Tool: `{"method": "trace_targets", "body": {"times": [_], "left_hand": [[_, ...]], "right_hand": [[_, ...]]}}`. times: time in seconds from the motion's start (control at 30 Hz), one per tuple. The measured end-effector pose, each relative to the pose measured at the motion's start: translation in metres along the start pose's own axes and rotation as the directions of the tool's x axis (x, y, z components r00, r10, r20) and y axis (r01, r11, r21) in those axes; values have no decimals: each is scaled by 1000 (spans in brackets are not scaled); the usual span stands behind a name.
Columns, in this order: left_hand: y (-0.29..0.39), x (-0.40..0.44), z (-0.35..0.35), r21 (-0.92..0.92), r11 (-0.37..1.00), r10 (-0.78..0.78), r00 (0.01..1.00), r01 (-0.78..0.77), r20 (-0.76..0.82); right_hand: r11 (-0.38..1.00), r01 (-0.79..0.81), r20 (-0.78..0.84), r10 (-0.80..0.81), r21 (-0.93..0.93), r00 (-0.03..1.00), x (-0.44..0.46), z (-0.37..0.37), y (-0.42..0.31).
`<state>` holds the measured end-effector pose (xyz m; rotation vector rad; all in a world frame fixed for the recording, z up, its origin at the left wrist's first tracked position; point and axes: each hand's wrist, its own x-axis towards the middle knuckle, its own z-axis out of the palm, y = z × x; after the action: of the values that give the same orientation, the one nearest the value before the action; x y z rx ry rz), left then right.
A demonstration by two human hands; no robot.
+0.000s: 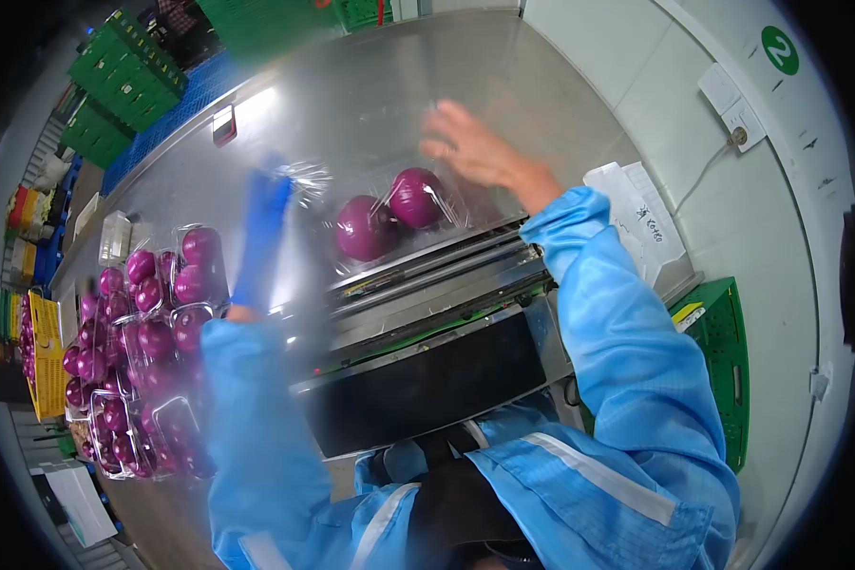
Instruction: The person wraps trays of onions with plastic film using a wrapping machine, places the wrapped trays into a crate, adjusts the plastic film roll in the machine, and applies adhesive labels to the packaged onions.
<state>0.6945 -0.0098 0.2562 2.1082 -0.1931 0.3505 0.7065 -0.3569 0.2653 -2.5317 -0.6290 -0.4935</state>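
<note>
Two purple onions (369,228) sit side by side on the metal bench (503,62), touching or nearly so, with shiny clear film (309,180) around them. They lie just beyond a long set of rollers (437,271), between the person's two hands. The right hand (470,147), bare, hangs above and to the right of the onions, its fingers spread wide and slightly blurred, with nothing seen in them. The left hand (266,209), in a blue glove, is just beside the crumpled edge of the film, left of the onions; it is too smeared by motion to tell whether its fingers are wide, narrow or gripping the film. Left of that arm, many clear packs (157,337) of purple onions crowd together, some stacked, with a small clear tub (115,237) near their far edge. A phone (223,125) rests near the bench's far left edge. Nearer the person, below the rollers, is a wide black panel (427,380). To the right, sheets of paper (646,228) with handwriting lie by the wall, and a green crate (727,370) stands lower down.
</note>
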Motion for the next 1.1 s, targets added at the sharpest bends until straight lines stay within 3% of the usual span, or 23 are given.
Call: {"method": "trace_targets", "body": {"times": [0.03, 0.07, 0.1, 0.17, 0.2, 0.23, 0.3, 0.37, 0.43, 0.47, 0.57, 0.6, 0.67, 0.7, 0.73, 0.8, 0.83, 0.87, 0.93, 0.97, 1.0, 1.03, 1.1], "left_hand": [[-7, -10, 20, -85, 925, -355, 922, 370, 153], [-2, -24, 18, 18, 967, -251, 947, 253, 199], [5, -41, 11, 115, 986, -149, 955, 123, 256], [49, -55, -16, 103, 955, -293, 828, 278, 478], [64, -73, -28, -76, 918, -295, 800, 389, 523], [90, -93, -42, -242, 837, -289, 773, 490, 565], [145, -131, -73, -323, 634, -386, 650, 702, 655], [147, -171, -75, -89, 812, -417, 680, 577, 602], [141, -206, -62, 27, 829, -475, 679, 558, 560], [132, -221, -53, 84, 837, -495, 683, 541, 536], [83, -266, -21, -1, 868, -457, 801, 496, 386], [94, -269, -14, -102, 838, -491, 822, 536, 287], [106, -269, -13, -399, 706, -540, 809, 585, 231], [69, -282, -16, -340, 755, -556, 822, 561, 123], [32, -294, -20, -270, 793, -564, 825, 547, 14], [32, -299, -34, -71, 857, -512, 858, 510, -28], [35, -300, -48, -78, 765, -641, 767, 640, 9], [46, -305, -64, -50, 699, -699, 696, 714, 163], [3, -366, -91, 280, 809, -576, 791, 517, 206], [11, -373, -94, 334, 737, -672, 692, 588, 263], [18, -380, -97, 402, 657, -753, 578, 637, 315], [47, -369, -89, 279, 370, -901, 269, 886, 341], [-38, -461, -70, 66, 502, -820, 450, 862, 353]], "right_hand": [[999, -34, 229, 42, -39, 972, -6, 10, 5], [994, -57, 443, 91, -90, 892, -10, 11, 8], [977, -204, 479, 152, 58, 865, -14, -1, -2], [779, -500, 535, 257, 378, 805, -39, -41, -54], [596, -604, 551, 300, 529, 779, -53, -62, -83], [583, -592, 541, 286, 556, 791, -67, -77, -100], [498, -653, 599, 291, 571, 746, -100, -105, -130], [407, -802, 746, 333, 438, 577, -131, -117, -149], [386, -839, 777, 356, 384, 519, -164, -98, -150], [436, -801, 722, 381, 411, 578, -183, -85, -149], [578, -706, 482, 520, 409, 705, -222, -46, -151], [535, -743, 432, 604, 403, 670, -223, -42, -157], [697, -627, 185, 605, 347, 775, -235, -20, -151], [767, -570, 62, 579, 296, 813, -239, -13, -145], [765, -597, 66, 601, 243, 797, -238, -20, -142], [697, -681, 182, 657, 224, 732, -238, -37, -134], [695, -692, 232, 653, 194, 721, -242, -47, -132], [659, -712, 310, 642, 244, 701, -249, -61, -136], [387, -902, 592, 688, 191, 421, -274, -70, -142], [243, -961, 706, 657, 132, 263, -288, -75, -145], [182, -970, 741, 627, 159, 239, -318, -63, -142], [78, -991, 762, 634, 108, 133, -346, -47, -141], [379, -918, 685, 639, 118, 352, -391, -3, -149]]}}
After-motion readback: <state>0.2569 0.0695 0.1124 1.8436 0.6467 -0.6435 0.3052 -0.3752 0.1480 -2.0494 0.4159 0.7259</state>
